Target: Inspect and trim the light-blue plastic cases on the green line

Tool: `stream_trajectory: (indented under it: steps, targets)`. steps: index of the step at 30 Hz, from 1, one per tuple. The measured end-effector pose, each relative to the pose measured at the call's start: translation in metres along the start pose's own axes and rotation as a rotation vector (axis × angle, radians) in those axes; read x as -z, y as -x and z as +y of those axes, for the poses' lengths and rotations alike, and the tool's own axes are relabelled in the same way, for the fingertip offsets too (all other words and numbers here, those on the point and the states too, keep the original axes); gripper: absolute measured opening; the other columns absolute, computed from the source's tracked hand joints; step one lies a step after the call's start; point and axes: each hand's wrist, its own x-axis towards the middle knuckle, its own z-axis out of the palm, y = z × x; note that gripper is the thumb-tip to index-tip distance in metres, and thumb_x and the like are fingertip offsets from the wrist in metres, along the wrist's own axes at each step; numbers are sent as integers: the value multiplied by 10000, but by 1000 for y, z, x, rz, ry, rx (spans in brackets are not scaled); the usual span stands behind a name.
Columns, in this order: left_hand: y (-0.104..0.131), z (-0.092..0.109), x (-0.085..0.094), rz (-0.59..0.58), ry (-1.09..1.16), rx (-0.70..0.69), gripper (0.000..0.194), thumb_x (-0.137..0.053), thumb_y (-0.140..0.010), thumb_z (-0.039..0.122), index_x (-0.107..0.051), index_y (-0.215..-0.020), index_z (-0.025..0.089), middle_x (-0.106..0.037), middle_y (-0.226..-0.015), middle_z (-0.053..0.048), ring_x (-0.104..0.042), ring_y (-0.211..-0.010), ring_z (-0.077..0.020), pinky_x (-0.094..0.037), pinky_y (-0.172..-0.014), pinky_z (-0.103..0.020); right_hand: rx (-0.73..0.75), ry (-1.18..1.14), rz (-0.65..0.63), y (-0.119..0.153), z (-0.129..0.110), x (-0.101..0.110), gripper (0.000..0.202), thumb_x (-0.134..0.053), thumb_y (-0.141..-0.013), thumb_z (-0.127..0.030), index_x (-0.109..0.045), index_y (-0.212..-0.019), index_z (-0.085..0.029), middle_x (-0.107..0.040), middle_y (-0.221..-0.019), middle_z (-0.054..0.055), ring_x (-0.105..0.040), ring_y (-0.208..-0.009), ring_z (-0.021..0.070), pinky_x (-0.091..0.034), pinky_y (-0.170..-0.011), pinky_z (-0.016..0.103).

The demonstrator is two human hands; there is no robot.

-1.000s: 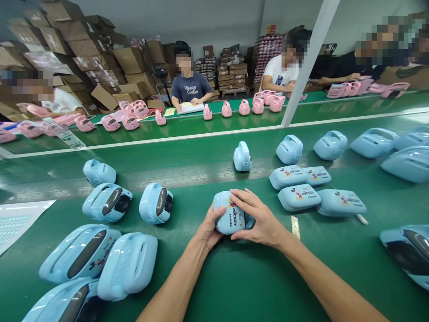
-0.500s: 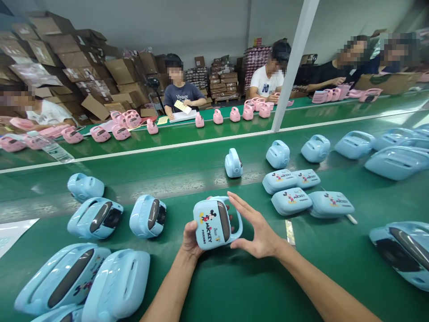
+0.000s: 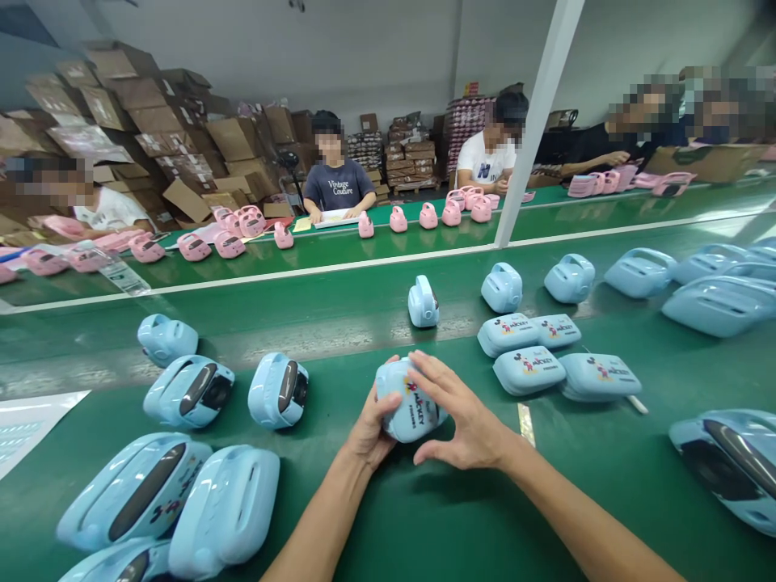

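Note:
My left hand (image 3: 374,420) grips a light-blue portable speaker (image 3: 405,400) from its left side, thumb on the near face. That face carries a cartoon mouse and the words "Mickey Friends". My right hand (image 3: 464,416) is spread around the speaker's right side. Its fingers reach over the upper part and seem to touch it, while the thumb stands apart below. The speaker's handle is hidden from view. Both hands are above the green belt (image 3: 461,517).
More blue speakers (image 3: 279,390) stand at left, and another (image 3: 423,301) is just beyond my hands. Printed blue panels (image 3: 529,369) lie in stacks at right, near a small clear strip (image 3: 526,424). Across the belt, people sit behind pink speakers (image 3: 428,216) and a white post (image 3: 537,129).
The speaker has turned in my left hand and moved slightly right, so its handle and dark window no longer show. My right hand's fingers have come over its upper side.

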Motion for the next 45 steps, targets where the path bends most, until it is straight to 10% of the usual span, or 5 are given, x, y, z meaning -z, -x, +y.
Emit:
stream_trajectory:
  steps: [16, 23, 28, 37, 45]
  targets:
    - [26, 7, 13, -180, -92, -52, 834, -951, -552, 316, -548, -1283, 330, -709, -1229, -74, -684, -1080, -348, -533, -949, -514, 49, -34, 310, 17, -14, -35, 950, -824, -653, -694, -411, -1406, -289, -557, -1417, 160, -541, -1339, 374, -363, -1167, 646]
    - [20, -1, 10, 6, 202, 85, 745, -812, -731, 470, -542, -1381, 222, -758, -1149, -112, -647, -1206, -390, -458, -1078, -573, -204, -311, 273, 22, -3, -17, 533, -537, -977, -450, -426, -1449, -228, -518, -1492, 168, -479, -1416, 333, -415, -1167, 544]
    - [19, 5, 2, 73, 356, 144, 625, -699, -845, 473, -547, -1376, 183, -731, -1252, -140, -629, -1246, -397, -440, -1090, -610, -273, -333, 263, 24, 3, -12, 426, -540, -981, -361, -517, -1393, -254, -579, -1454, 124, -528, -1376, 294, -436, -1158, 501]
    - [21, -5, 0, 162, 54, 55, 613, -828, -734, 278, -607, -1302, 211, -760, -1156, -98, -675, -1150, -348, -493, -1056, -517, -79, -127, 79, 19, -14, -12, 1009, -786, -795, -559, -261, -1600, -251, -290, -1649, 190, -324, -1507, 377, -351, -1193, 578]
    - [30, -6, -9, 142, -82, -10, 667, -895, -653, 255, -623, -1262, 262, -727, -1150, -70, -664, -1078, -312, -499, -1005, -474, -58, -168, 43, 22, -12, -17, 1077, -867, -723, -515, -281, -1598, -293, -377, -1614, 162, -406, -1470, 356, -401, -1181, 535]
